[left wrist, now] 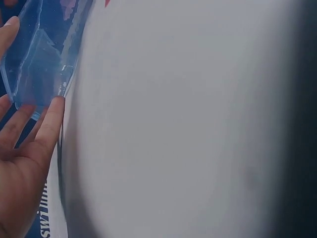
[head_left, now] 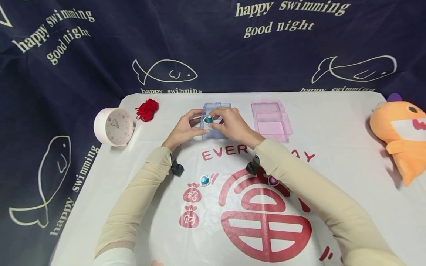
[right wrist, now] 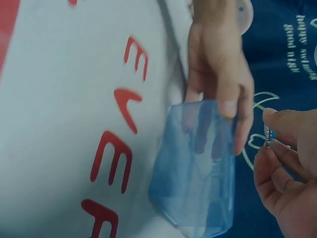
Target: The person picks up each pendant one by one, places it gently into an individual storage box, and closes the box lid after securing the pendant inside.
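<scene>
Over the open clear blue plastic box point(head_left: 216, 133), my right hand point(head_left: 234, 123) pinches a teal heart-shaped gem point(head_left: 208, 119) with a beaded silver rim. The right wrist view shows the gem point(right wrist: 270, 134) edge-on between thumb and fingertips, apart from the box point(right wrist: 195, 168). My left hand point(head_left: 186, 127) grips the box's left side, thumb on the near side and fingers spread toward the back; in the left wrist view its fingertips touch the box wall point(left wrist: 37, 74). A second teal heart gem point(head_left: 205, 180) lies on the table, and a purple gem point(head_left: 273, 180) lies beside my right sleeve, partly hidden.
An open pink plastic box point(head_left: 273, 125) stands right of the blue one. At the back left are a red yarn bundle point(head_left: 147, 110) and a white clock point(head_left: 114, 126). An orange plush toy point(head_left: 401, 136) sits at the right edge. A dark curtain point(head_left: 219, 44) hangs behind the table.
</scene>
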### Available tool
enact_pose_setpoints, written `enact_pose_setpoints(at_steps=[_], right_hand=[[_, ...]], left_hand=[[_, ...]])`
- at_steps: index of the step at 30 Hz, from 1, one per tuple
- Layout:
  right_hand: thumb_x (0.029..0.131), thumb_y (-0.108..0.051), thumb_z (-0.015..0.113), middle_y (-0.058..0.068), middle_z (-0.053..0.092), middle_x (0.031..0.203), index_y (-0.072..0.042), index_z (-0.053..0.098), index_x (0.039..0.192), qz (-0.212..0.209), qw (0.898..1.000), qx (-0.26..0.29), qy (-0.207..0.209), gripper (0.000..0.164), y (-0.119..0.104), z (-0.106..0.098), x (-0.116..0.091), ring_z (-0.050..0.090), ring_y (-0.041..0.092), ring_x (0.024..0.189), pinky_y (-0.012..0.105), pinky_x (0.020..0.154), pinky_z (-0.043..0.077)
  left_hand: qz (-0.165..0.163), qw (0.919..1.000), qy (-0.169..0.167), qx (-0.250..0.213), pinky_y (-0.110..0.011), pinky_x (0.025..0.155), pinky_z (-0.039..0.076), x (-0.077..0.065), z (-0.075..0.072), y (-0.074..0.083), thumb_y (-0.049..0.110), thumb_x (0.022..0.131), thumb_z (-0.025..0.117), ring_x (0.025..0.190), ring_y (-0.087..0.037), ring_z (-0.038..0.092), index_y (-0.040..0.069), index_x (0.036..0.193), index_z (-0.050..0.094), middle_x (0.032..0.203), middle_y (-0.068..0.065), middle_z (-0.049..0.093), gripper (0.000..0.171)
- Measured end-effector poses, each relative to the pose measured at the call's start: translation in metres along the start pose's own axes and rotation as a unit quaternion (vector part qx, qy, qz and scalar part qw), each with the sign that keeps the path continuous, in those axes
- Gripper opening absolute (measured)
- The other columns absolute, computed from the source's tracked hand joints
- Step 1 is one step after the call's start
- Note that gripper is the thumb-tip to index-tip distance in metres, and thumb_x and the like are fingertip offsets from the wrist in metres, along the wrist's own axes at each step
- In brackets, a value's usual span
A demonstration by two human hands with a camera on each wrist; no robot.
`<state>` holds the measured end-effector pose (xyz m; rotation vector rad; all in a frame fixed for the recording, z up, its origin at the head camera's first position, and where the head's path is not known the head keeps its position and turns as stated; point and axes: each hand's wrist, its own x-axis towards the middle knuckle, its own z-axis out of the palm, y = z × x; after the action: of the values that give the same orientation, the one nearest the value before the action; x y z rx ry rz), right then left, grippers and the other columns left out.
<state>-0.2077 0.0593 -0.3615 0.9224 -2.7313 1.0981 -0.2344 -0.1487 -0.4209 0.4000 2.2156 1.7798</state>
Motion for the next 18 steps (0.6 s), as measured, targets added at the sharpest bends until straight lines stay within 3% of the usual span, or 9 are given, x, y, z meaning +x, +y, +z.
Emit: enact_pose_setpoints(at_steps=[9, 18], right_hand=[[0.082, -0.007, 0.076, 0.015, 0.071, 0.105, 0.001, 0.071, 0.102, 0.012, 0.999, -0.014, -0.029, 0.022, 0.015, 0.017, 0.018, 0.068, 0.025, 0.095, 0.035, 0.085, 0.057], [0.081, -0.003, 0.074, 0.013, 0.074, 0.099, 0.0, 0.073, 0.098, 0.016, 0.993, -0.06, -0.098, 0.016, 0.024, 0.019, 0.031, 0.071, 0.025, 0.09, 0.034, 0.083, 0.058]], left_hand=[[0.015, 0.9997, 0.013, 0.012, -0.039, 0.108, 0.046, 0.001, 0.001, -0.006, 0.002, 0.077, 0.079, 0.13, -0.031, 0.05, 0.005, 0.141, 0.043, 0.143, -0.013, 0.048, 0.074], [-0.013, 0.9999, -0.007, 0.004, -0.04, 0.11, 0.044, -0.009, 0.002, 0.02, 0.001, 0.078, 0.078, 0.136, -0.036, 0.042, 0.001, 0.144, 0.038, 0.148, -0.018, 0.041, 0.077]])
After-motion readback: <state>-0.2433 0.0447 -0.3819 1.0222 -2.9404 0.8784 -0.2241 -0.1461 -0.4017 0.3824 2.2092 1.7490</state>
